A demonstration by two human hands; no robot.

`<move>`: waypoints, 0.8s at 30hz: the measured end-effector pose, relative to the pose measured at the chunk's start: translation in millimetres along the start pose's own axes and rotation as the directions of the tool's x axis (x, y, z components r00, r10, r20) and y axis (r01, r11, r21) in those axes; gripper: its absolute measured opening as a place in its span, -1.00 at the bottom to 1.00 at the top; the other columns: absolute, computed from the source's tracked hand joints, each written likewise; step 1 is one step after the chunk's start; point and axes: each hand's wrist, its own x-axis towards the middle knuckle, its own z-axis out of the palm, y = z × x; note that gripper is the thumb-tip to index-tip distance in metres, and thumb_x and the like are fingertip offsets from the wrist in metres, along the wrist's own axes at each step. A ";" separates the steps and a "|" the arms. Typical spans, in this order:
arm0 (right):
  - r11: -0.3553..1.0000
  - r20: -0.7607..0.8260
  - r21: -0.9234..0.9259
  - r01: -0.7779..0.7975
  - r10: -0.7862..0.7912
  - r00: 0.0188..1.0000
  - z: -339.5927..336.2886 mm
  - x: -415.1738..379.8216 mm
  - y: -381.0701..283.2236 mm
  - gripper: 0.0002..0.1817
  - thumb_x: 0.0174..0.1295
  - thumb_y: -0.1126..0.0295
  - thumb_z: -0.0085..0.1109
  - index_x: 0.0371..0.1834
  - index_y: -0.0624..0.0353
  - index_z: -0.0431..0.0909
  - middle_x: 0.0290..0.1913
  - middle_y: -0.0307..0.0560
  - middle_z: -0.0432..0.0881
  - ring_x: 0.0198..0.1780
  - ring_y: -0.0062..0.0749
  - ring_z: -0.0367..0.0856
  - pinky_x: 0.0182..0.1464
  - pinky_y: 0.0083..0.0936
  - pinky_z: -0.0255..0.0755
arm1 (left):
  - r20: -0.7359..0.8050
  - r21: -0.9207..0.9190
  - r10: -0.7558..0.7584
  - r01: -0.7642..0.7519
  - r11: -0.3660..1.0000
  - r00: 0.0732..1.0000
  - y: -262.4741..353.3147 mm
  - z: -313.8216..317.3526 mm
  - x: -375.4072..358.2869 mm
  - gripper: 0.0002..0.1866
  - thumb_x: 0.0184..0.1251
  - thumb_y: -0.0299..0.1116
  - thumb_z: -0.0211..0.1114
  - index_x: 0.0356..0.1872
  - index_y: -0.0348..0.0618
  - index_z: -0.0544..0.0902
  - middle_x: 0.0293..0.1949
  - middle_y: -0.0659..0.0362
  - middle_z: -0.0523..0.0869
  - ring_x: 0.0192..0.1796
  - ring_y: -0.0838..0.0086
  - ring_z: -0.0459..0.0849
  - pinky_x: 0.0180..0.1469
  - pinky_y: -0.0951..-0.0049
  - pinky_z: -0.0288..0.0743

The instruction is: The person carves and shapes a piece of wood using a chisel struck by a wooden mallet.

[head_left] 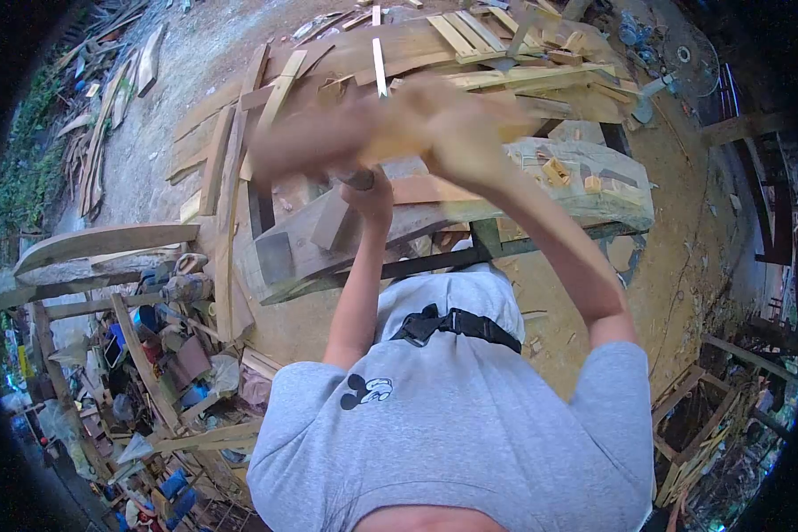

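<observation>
My right hand (pixel 461 133) is smeared by motion, but its fingers are wrapped round the handle of a wooden mallet (pixel 315 140). The mallet's brown head is level with my left side, above the bench. Below it, my left hand (pixel 372 197) is closed round an upright chisel (pixel 357 180). Only the round end of its handle shows; the blade is hidden. A reddish wooden board (pixel 421 189) lies on the thick timber bench (pixel 585 208), behind my left hand. Beside that hand is a squared wood block (pixel 332 222).
Offcuts (pixel 554 170) and shavings lie on the bench's right part. Planks (pixel 470 35) are stacked beyond it, and a long board (pixel 230 213) stretches along its left. A fan (pixel 687 58) stands at the far right. Clutter (pixel 182 359) fills the lower left.
</observation>
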 end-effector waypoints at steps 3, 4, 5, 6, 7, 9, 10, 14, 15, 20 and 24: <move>0.942 0.086 -0.280 0.184 -0.166 0.982 -10.9 3.2 1.8 -0.45 -0.35 0.52 0.28 -0.12 0.12 0.43 -0.18 -0.07 0.51 -0.13 -0.11 0.49 -0.07 -0.37 0.38 | 0.019 0.004 0.029 -0.029 1.000 0.999 -8.5 -7.3 2.5 -0.87 0.07 -0.44 0.23 -0.51 -0.29 0.52 -0.56 0.25 0.55 -0.51 0.63 0.50 -0.50 0.59 0.36; 0.944 0.090 -0.276 0.180 -0.161 0.983 -16.3 9.2 1.4 -0.45 -0.35 0.52 0.28 -0.12 0.12 0.43 -0.18 -0.07 0.51 -0.13 -0.11 0.49 -0.07 -0.37 0.38 | 0.082 0.093 -0.082 0.074 0.993 0.993 -10.9 -13.8 0.8 -0.87 0.07 -0.43 0.23 -0.50 -0.30 0.52 -0.53 0.23 0.57 -0.50 0.63 0.51 -0.49 0.59 0.37; 0.990 -0.132 -0.137 -0.031 0.013 0.991 -21.3 19.0 1.3 -0.48 -0.32 0.51 0.28 -0.13 0.15 0.43 -0.19 -0.07 0.51 -0.14 -0.17 0.50 -0.08 -0.39 0.38 | 0.072 0.085 -0.022 0.016 0.996 0.997 -14.3 -12.6 -2.3 -0.86 0.08 -0.42 0.22 -0.47 -0.31 0.53 -0.53 0.21 0.58 -0.50 0.62 0.51 -0.49 0.58 0.37; 0.978 -0.319 0.043 -0.206 0.208 0.925 -25.3 29.3 0.8 -0.50 -0.29 0.50 0.28 -0.14 0.17 0.43 -0.19 -0.06 0.52 -0.15 -0.23 0.51 -0.09 -0.41 0.38 | 0.074 0.084 -0.023 0.017 0.996 0.997 -7.5 -10.1 -3.6 -0.86 0.08 -0.42 0.22 -0.47 -0.31 0.53 -0.53 0.21 0.58 -0.50 0.62 0.51 -0.49 0.58 0.37; 0.827 -0.307 0.423 -0.370 0.515 0.800 -27.3 37.8 -6.6 -0.54 -0.22 0.43 0.31 -0.16 0.25 0.42 -0.19 -0.03 0.52 -0.17 -0.34 0.53 -0.13 -0.48 0.39 | 0.092 0.120 -0.039 0.028 0.992 0.995 4.4 -8.1 -4.6 -0.86 0.08 -0.42 0.22 -0.48 -0.32 0.52 -0.54 0.21 0.58 -0.51 0.62 0.51 -0.48 0.57 0.38; 0.701 -0.283 0.622 -0.349 0.617 0.735 -11.6 30.2 -9.9 -0.48 -0.20 0.42 0.30 -0.07 0.17 0.40 -0.15 0.00 0.50 -0.10 -0.22 0.49 -0.09 -0.41 0.36 | 0.099 0.154 -0.055 0.039 0.987 0.994 9.5 -6.6 -5.8 -0.85 0.09 -0.42 0.21 -0.49 -0.33 0.52 -0.55 0.21 0.58 -0.51 0.61 0.52 -0.48 0.57 0.38; 0.538 -0.234 0.788 -0.299 0.711 0.663 -0.5 22.7 -11.2 -0.42 -0.19 0.40 0.29 0.02 0.10 0.37 -0.10 0.03 0.48 -0.04 -0.09 0.45 -0.05 -0.34 0.34 | 0.122 0.166 -0.037 0.017 0.986 0.992 6.2 -7.5 -5.1 -0.85 0.08 -0.43 0.21 -0.51 -0.33 0.53 -0.57 0.22 0.57 -0.53 0.61 0.52 -0.47 0.57 0.39; 0.953 0.071 -0.190 0.236 -0.227 0.971 3.2 -1.0 17.9 -0.32 -0.30 0.51 0.23 0.06 -0.10 0.34 -0.01 -0.11 0.47 0.01 -0.22 0.44 -0.04 -0.40 0.37 | 0.091 0.156 0.077 -0.090 0.984 0.993 5.2 -12.2 -5.6 -0.86 0.07 -0.44 0.20 -0.58 -0.31 0.53 -0.62 0.22 0.58 -0.56 0.63 0.51 -0.48 0.56 0.39; 0.964 0.103 -0.184 0.193 -0.176 0.979 -2.3 0.6 24.7 -0.31 -0.34 0.50 0.20 0.04 -0.18 0.37 0.02 -0.18 0.46 0.02 -0.29 0.43 -0.03 -0.40 0.37 | 0.085 0.155 0.077 -0.089 0.984 0.993 6.8 -11.9 -7.8 -0.86 0.07 -0.44 0.20 -0.58 -0.31 0.53 -0.62 0.22 0.58 -0.56 0.63 0.51 -0.48 0.56 0.39; 0.975 -0.208 0.008 -0.221 0.218 0.954 -27.8 21.9 14.3 -0.39 -0.26 0.52 0.20 0.01 -0.03 0.39 -0.16 -0.06 0.54 -0.19 -0.18 0.54 -0.15 -0.42 0.42 | 0.102 0.137 0.039 -0.053 0.989 0.994 9.0 -15.1 -5.4 -0.91 0.04 -0.48 0.21 -0.51 -0.31 0.57 -0.60 0.22 0.59 -0.53 0.61 0.54 -0.44 0.58 0.41; 0.841 -0.070 0.400 -0.365 0.425 0.903 0.0 -1.9 9.5 -0.44 -0.24 0.40 0.28 -0.03 0.04 0.42 -0.09 -0.11 0.54 -0.12 -0.27 0.54 -0.03 -0.47 0.41 | 0.186 0.096 0.019 -0.037 0.995 0.982 -14.5 -12.0 -1.7 -0.92 0.02 -0.49 0.22 -0.48 -0.31 0.58 -0.59 0.23 0.60 -0.52 0.58 0.56 -0.42 0.58 0.42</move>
